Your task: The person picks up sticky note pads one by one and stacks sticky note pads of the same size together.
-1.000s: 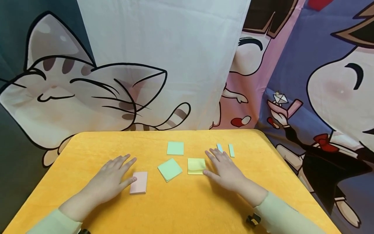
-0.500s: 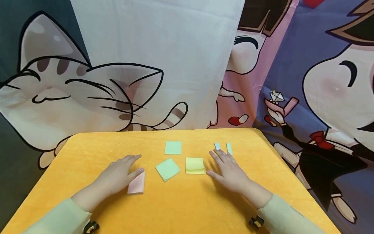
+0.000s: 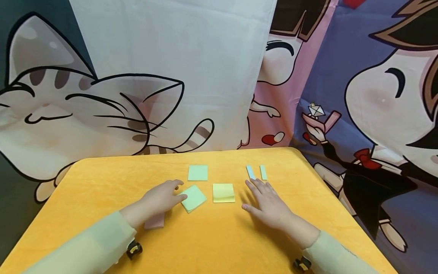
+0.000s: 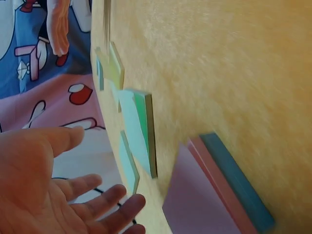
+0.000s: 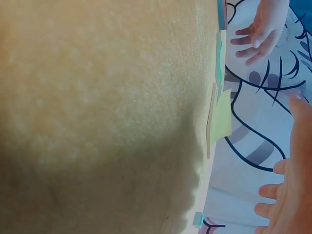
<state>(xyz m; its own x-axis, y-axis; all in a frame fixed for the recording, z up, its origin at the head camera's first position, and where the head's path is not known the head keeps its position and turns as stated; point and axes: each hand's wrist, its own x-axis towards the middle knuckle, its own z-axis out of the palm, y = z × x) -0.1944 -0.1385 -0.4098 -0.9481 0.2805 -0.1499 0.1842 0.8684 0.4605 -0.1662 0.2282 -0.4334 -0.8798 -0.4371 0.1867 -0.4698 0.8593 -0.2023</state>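
My left hand (image 3: 161,199) reaches in from the left, thumb tip overlapping the left corner of a tilted green sticky note pad (image 3: 195,199) in the head view. Its loosely bent fingers hold nothing in the left wrist view. Partly hidden under that forearm is a pink sticky note pad (image 3: 155,222); the left wrist view shows pink and blue layers in the pad (image 4: 202,195). My right hand (image 3: 268,203) hovers palm down, fingers spread, right of a yellow sticky note pad (image 3: 223,192) with a lifted lower edge. Just beyond its fingertips lies a narrow blue strip (image 3: 250,171).
Another green square note (image 3: 197,172) lies farther back on the yellow table (image 3: 212,243). A narrow green strip (image 3: 263,172) sits beside the blue one. Behind the table's far edge hangs a cartoon-printed cloth (image 3: 212,76). Each wrist wears a small black device (image 3: 134,249).
My left hand has moved right, from beside the pink pad to the tilted green pad, its forearm now covering part of the pink pad. The right hand has drawn slightly away from the yellow pad.
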